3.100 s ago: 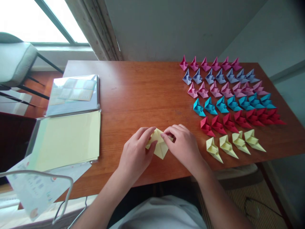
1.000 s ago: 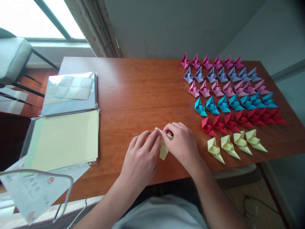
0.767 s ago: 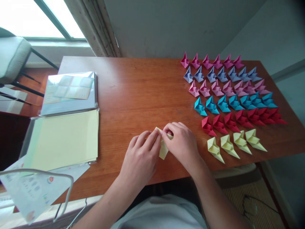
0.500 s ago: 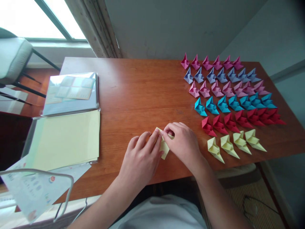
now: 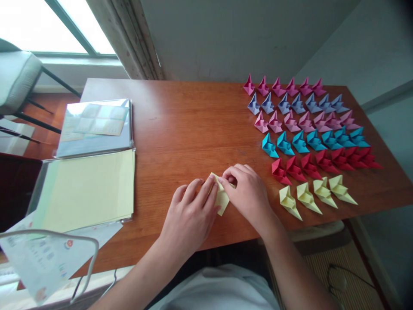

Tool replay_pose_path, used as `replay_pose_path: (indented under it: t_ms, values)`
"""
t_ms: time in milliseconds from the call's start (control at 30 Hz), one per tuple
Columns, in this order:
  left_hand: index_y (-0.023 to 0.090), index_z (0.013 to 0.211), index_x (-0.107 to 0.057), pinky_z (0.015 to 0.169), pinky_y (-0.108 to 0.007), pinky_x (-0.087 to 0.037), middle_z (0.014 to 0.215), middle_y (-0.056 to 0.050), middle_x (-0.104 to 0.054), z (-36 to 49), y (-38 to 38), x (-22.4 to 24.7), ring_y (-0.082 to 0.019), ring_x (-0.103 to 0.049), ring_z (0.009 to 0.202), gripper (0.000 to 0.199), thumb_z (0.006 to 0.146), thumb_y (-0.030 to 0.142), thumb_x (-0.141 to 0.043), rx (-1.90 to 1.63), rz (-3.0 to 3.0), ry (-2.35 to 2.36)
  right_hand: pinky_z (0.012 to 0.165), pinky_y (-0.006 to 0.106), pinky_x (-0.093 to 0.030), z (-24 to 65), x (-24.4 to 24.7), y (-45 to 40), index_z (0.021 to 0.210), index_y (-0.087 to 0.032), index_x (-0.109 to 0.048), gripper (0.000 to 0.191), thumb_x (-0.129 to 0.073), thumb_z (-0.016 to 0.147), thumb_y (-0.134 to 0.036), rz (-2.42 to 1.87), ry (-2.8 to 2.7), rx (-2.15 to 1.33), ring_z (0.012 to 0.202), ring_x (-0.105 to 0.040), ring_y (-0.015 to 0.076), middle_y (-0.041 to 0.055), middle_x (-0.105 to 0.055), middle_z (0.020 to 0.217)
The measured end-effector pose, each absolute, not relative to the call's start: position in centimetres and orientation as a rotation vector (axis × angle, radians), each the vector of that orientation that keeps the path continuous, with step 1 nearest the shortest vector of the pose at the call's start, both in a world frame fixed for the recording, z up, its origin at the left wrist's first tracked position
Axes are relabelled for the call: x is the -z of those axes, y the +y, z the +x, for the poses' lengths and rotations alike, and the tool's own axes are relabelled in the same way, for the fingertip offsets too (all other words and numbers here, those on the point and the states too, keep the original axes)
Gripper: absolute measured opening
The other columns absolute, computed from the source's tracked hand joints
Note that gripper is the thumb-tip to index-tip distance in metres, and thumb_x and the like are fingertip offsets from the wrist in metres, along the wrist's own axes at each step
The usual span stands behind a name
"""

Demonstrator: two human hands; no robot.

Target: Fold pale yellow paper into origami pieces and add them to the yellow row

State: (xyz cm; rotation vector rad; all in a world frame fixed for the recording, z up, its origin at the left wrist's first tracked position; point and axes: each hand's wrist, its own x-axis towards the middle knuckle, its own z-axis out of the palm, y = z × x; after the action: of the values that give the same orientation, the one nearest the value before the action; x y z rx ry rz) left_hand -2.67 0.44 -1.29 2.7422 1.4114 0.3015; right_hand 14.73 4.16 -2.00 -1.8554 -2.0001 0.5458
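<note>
A small folded piece of pale yellow paper (image 5: 222,199) lies near the table's front edge, between my two hands. My left hand (image 5: 192,211) presses its fingertips on the paper's upper left part; its thumb is by the lower edge. My right hand (image 5: 247,189) pinches the paper's upper right edge between thumb and curled fingers. Parts of the paper are hidden under both hands. To the right stands a row of yellow folded paper pieces (image 5: 308,198), of the same colour as the one I hold.
Behind the yellow row stand rows of red (image 5: 308,167), blue (image 5: 300,142), pink (image 5: 292,121), lilac (image 5: 297,103) and magenta (image 5: 278,87) folded pieces. At left, yellow sheets (image 5: 90,185) lie beside a clear-covered folder (image 5: 97,125). A white cable-like loop (image 5: 93,258) crosses the lower left corner.
The whole view has shifted slightly, so the folded pieces appear a little further left. Both hands keep nearly the same hold on the yellow paper.
</note>
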Motion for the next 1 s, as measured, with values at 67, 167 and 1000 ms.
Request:
replay_pose_path:
  t_ms: [67,167,1000]
  values:
    - [0.016,0.133,-0.062,0.092,-0.045,-0.045,0.149,-0.008,-0.058,-2.69,0.38,1.33,-0.032,-0.06,0.121,0.039,0.097,0.027,-0.054,-0.311,2.739,1.413,0.069,0.031,-0.039,14.79,2.03,4.24,0.073,-0.024,-0.061,0.019,-0.068,0.09,-0.022,-1.857,-2.001,-0.552,0.081,-0.058,0.0193,-0.0001,-0.065,0.077]
    - [0.016,0.134,-0.062,0.093,-0.045,-0.045,0.149,-0.007,-0.058,-2.74,0.33,1.39,-0.032,-0.059,0.121,0.039,0.098,0.027,-0.053,-0.326,2.733,1.415,0.07,0.031,-0.039,14.8,2.06,4.27,0.073,-0.023,-0.062,0.02,-0.068,0.091,-0.022,-1.856,-2.017,-0.556,0.082,-0.058,0.0193,-0.0001,-0.065,0.078]
    - [0.016,0.134,-0.064,0.093,-0.043,-0.046,0.151,-0.006,-0.056,-2.72,0.29,1.49,-0.029,-0.058,0.122,0.04,0.098,0.03,-0.054,-0.257,2.786,1.43,0.075,0.032,-0.04,14.82,1.21,4.94,0.076,-0.023,-0.058,0.021,-0.06,0.097,-0.027,-1.866,-2.212,-0.518,0.088,-0.059,0.0217,0.0024,-0.068,0.085]
